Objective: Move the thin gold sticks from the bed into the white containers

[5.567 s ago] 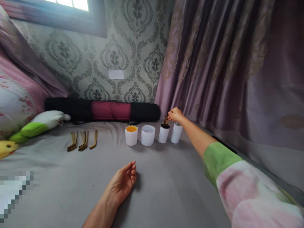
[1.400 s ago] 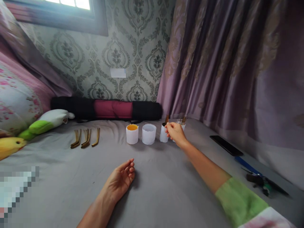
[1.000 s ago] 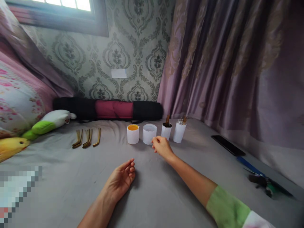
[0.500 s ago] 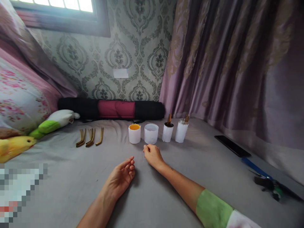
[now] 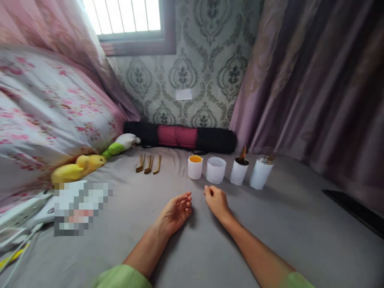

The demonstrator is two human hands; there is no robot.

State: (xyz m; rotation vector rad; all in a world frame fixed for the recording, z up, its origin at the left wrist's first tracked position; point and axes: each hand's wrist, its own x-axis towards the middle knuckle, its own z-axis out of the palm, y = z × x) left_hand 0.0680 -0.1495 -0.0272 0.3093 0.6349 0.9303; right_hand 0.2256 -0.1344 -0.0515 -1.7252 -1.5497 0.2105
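My left hand (image 5: 176, 211) rests on the grey bedsheet (image 5: 120, 240), palm up, fingers loosely curled and holding nothing. Close beside it lies my right hand (image 5: 216, 202), fingers loosely curled, nothing in it. Just beyond them stands a row of white cups: one with an orange top (image 5: 195, 166), a wider translucent one (image 5: 215, 170), one with a dark top and a brown stick in it (image 5: 239, 171), and a jar (image 5: 261, 172) with sticks blurred at its top. Several bent golden sticks (image 5: 148, 164) lie to the left of the cups.
A black and maroon rolled bag (image 5: 180, 136) lies against the patterned wall. A floral pillow (image 5: 51, 116) and yellow and green soft toys (image 5: 78, 167) are at the left. A dark phone (image 5: 354, 210) lies at the right by the purple curtain (image 5: 315, 80).
My right hand has drawn back from the cups with sticks to the sheet beside my left hand. The view has swung to the left, showing the pillow and window.
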